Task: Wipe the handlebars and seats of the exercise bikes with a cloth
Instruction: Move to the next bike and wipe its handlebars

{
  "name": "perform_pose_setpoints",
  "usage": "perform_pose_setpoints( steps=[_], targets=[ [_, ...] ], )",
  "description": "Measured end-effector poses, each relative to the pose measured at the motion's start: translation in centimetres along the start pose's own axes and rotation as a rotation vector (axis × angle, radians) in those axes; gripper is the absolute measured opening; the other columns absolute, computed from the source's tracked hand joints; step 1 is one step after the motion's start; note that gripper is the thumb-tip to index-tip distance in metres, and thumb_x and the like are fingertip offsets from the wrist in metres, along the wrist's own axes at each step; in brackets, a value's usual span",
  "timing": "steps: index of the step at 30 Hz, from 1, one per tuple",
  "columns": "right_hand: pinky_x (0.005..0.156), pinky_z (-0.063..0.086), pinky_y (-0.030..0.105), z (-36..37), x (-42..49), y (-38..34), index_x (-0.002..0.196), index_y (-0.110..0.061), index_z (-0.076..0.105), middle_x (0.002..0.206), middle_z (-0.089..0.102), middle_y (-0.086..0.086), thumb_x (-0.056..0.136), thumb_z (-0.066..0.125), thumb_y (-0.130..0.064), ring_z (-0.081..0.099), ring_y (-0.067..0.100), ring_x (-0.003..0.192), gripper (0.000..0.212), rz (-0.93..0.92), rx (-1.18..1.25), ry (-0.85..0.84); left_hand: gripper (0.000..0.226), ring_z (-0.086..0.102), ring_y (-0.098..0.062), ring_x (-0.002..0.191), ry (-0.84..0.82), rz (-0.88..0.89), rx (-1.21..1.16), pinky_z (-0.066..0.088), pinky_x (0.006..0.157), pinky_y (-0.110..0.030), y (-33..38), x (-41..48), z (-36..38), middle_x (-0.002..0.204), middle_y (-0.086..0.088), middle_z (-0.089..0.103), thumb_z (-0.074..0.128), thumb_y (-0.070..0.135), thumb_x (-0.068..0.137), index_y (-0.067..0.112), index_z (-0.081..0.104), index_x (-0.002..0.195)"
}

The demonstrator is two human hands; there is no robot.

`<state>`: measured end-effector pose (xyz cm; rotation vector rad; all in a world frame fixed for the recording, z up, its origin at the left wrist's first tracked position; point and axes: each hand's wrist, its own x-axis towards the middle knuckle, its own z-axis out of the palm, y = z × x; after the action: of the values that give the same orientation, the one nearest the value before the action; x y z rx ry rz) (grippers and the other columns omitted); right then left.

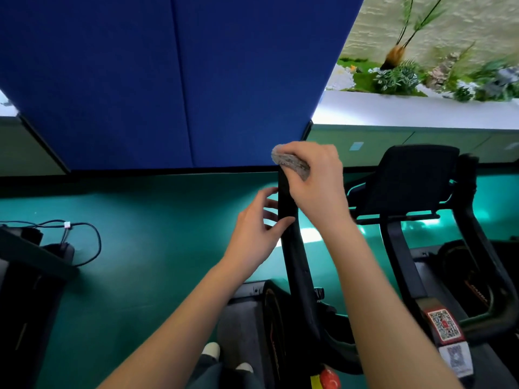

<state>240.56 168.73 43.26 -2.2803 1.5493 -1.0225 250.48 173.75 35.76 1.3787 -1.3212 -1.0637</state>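
Head: right hand (pixel 316 178) around cloth (pixel 290 163)

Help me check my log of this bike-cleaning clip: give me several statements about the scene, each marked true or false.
1. The right hand holds the cloth at the top end of the black handlebar. True.
2. The left hand holds a spray bottle. False: it grips the handlebar below the cloth.
3. A blue partition stands behind the bike. True.
4. The floor is red. False: it is green.
5. A black cable lies on the floor to the left. True.
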Motion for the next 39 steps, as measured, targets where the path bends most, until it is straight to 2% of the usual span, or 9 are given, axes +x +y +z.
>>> perform_pose_setpoints(
  steps=[6,10,13,17,22,29,31,35,39],
  targets=[
    [0.09,0.036,0.008,2.3,-4.4,-0.6,0.112,-0.01,0.07,0.109,0.069,0.002,0.085,0.066,-0.005,0.059,0.024,0.102,0.027,0.211,0.172,0.356,0.05,0.059,-0.002,0.079,-0.06,-0.006,-0.082,0.054,0.072,-0.026,-0.1,-0.3,-0.6,0.102,0.013,0.059,0.067,0.011,0.083,0.04,0.045,0.118],
    [0.091,0.041,0.013,2.7,-2.1,-1.1,0.113,-0.013,0.069,0.105,0.065,-0.008,0.089,0.062,-0.01,0.058,0.018,0.105,0.024,0.328,0.278,0.441,0.051,0.059,-0.004,0.079,-0.094,-0.005,-0.09,0.054,0.073,-0.026,-0.1,-0.2,-0.8,0.104,0.01,0.059,0.068,0.011,0.083,0.038,0.047,0.121],
    [0.091,0.047,0.024,2.9,-0.9,-0.7,0.105,-0.019,0.07,0.101,0.07,-0.01,0.093,0.057,-0.015,0.061,0.014,0.102,0.019,0.419,0.374,0.398,0.052,0.059,-0.003,0.078,-0.101,-0.003,-0.095,0.053,0.072,-0.022,-0.3,-0.1,-0.9,0.105,0.009,0.059,0.068,0.011,0.083,0.037,0.047,0.124],
    [0.075,0.044,0.012,3.5,-3.9,0.6,0.108,-0.022,0.065,0.09,0.066,-0.017,0.095,0.054,-0.018,0.06,-0.001,0.088,0.018,0.511,0.482,0.341,0.055,0.061,-0.003,0.08,-0.103,0.001,-0.094,0.051,0.073,-0.017,-0.8,-0.1,-0.9,0.103,0.012,0.061,0.068,0.015,0.083,0.041,0.046,0.126],
    [0.074,0.042,0.005,3.9,-4.7,1.5,0.106,-0.027,0.06,0.088,0.065,-0.027,0.095,0.05,-0.017,0.059,-0.007,0.089,0.018,0.559,0.559,0.291,0.059,0.062,-0.003,0.079,-0.109,0.0,-0.116,0.049,0.072,-0.013,-1.1,-0.4,-0.8,0.102,0.016,0.061,0.07,0.015,0.082,0.042,0.045,0.128],
    [0.096,0.049,0.041,3.5,-2.7,2.0,0.105,-0.021,0.063,0.105,0.067,0.0,0.097,0.048,-0.018,0.062,0.017,0.102,0.017,0.698,0.688,0.177,0.054,0.062,-0.002,0.081,-0.134,0.005,-0.101,0.048,0.072,-0.011,-1.4,-0.7,-1.3,0.098,0.023,0.062,0.069,0.013,0.083,0.041,0.048,0.124],
    [0.097,0.049,0.043,3.2,-3.3,2.0,0.107,-0.022,0.062,0.106,0.067,0.002,0.098,0.046,-0.02,0.062,0.018,0.103,0.018,0.703,0.705,0.122,0.05,0.062,-0.001,0.082,-0.135,0.004,-0.088,0.047,0.072,-0.011,-1.5,-0.6,-1.5,0.093,0.027,0.062,0.068,0.015,0.084,0.045,0.049,0.119],
    [0.094,0.049,0.036,3.0,-4.1,1.9,0.112,-0.024,0.059,0.1,0.066,-0.009,0.099,0.044,-0.022,0.062,0.012,0.101,0.02,0.669,0.622,0.069,0.047,0.061,-0.001,0.085,-0.122,0.006,-0.101,0.044,0.072,-0.01,-1.6,-0.6,-1.5,0.093,0.028,0.062,0.067,0.015,0.084,0.046,0.051,0.115],
    [0.075,0.043,0.008,2.6,-5.0,1.5,0.115,-0.025,0.059,0.093,0.065,-0.02,0.098,0.046,-0.019,0.059,-0.009,0.087,0.023,0.627,0.528,0.07,0.05,0.061,-0.003,0.082,-0.128,0.012,-0.123,0.044,0.07,-0.009,-1.7,-0.3,-1.2,0.089,0.031,0.061,0.066,0.007,0.083,0.045,0.051,0.112]
  ],
)
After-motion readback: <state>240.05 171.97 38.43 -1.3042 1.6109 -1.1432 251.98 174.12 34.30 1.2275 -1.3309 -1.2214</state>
